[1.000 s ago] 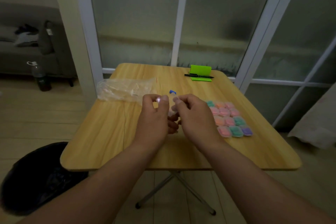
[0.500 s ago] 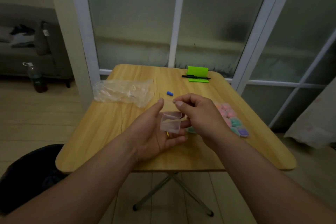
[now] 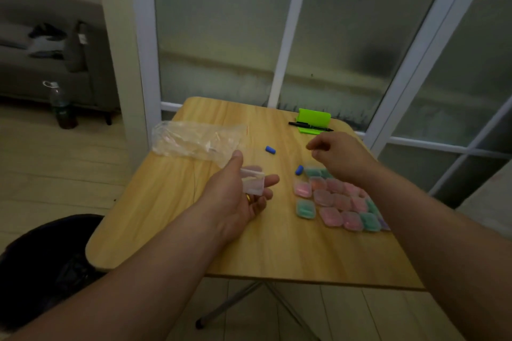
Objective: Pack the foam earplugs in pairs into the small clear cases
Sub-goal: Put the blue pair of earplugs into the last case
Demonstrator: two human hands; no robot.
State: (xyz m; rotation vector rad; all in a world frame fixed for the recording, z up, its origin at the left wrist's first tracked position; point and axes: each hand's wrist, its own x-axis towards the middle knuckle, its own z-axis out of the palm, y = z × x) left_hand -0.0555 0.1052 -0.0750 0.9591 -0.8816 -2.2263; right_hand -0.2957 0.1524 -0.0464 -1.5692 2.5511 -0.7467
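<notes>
Item under inspection: one small clear case (image 3: 252, 181), lid apparently raised, lying across the fingers of the left hand (image 3: 235, 196), which is held palm up above the table (image 3: 277, 252), left of centre. The fingers are extended and relaxed beneath the case; the thumb stands straight along its left edge. Two blue foam earplugs lie loose on the tabletop beyond: one blue earplug (image 3: 270, 149) further out, a second blue earplug (image 3: 299, 170) nearer, just beside the corner of the filled cases (image 3: 335, 202). These sit in close rows on the right of the table, showing pink and green contents, one purple at the near end. The right hand (image 3: 335, 158) hovers over the far end of those rows, fingers curled inward with thumb and forefinger close together; whether anything is pinched cannot be determined. Crumpled clear plastic bag (image 3: 194, 141) at the table's left edge. Green stand (image 3: 314, 119) with black pen (image 3: 310, 125) at the far edge. Dark bin (image 3: 41, 257) on the floor, lower left.
</notes>
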